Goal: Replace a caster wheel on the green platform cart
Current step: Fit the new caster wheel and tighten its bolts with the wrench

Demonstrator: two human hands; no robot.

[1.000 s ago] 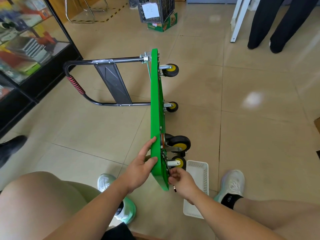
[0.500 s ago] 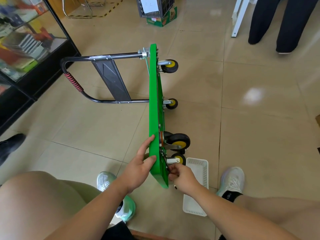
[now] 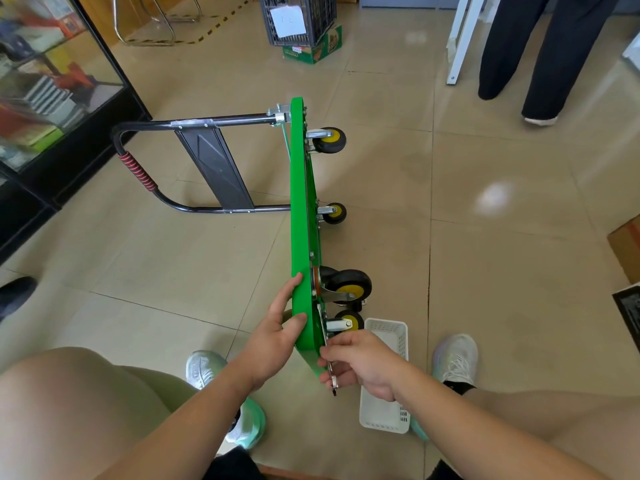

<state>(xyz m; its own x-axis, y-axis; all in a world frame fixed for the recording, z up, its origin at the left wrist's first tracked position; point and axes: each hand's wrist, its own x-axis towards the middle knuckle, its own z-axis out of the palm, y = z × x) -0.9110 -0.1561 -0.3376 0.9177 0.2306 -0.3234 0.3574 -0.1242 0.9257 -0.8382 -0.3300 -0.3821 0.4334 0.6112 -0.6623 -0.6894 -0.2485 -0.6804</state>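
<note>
Green platform cart (image 3: 301,220) stood on one long edge on the tiled floor (image 3: 485,271), deck vertical. Folding handle (image 3: 166,188) swung out to the left and lying on the tiles, serving as a prop. Underside thereby turned to the right, casters facing sideways and within reach.

Left hand (image 3: 277,334) spread, thumb and fingers laid against the deck near the close corner. Judged a brace against tipping and against tool torque.

Right hand (image 3: 363,365) curled round a slim metal wrench (image 3: 333,381), held tight to the underside at the mounting plate of the nearest lower caster (image 3: 346,323). Fastener itself hidden by the fingers.

Larger swivel caster (image 3: 348,285) just above it; far casters (image 3: 330,140) further along the deck.

White plastic basket (image 3: 384,375) on the floor directly under the working hand, probably to catch nuts and bolts.

Step judged: working the plate bolts. Loosening or tightening: cannot tell.
</note>
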